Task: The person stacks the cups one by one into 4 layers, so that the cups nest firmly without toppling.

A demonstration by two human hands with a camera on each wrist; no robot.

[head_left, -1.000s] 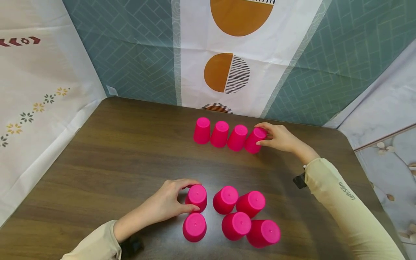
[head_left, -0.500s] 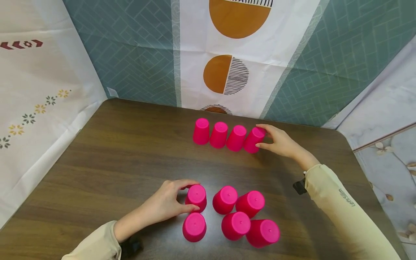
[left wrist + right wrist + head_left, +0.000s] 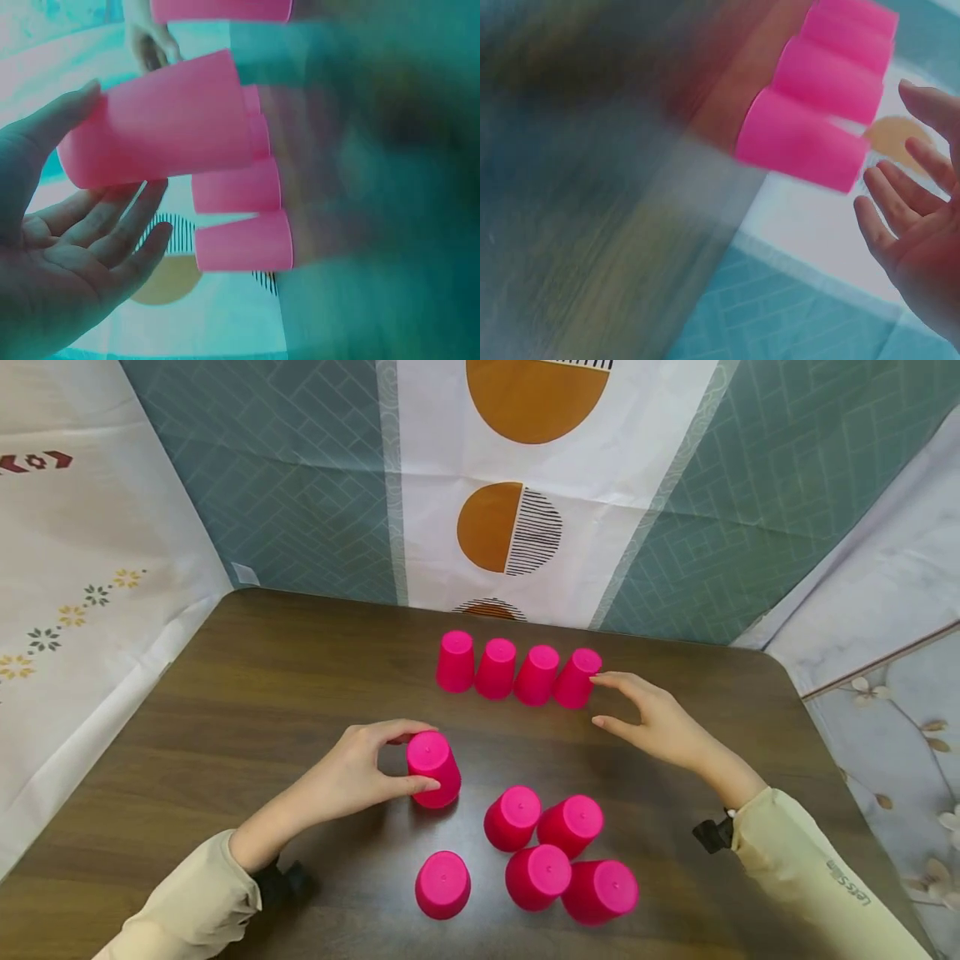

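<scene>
The table [image 3: 322, 681] is backed by patterned cloth [image 3: 435, 527]. An upended pink cup [image 3: 433, 758] is pinched in the left hand [image 3: 351, 770], its long axis near upright; beyond, nearer the far edge, the four-cup row [image 3: 531, 678] is flanked by the closer right hand [image 3: 658, 720], fingers parted, nothing held.
</scene>
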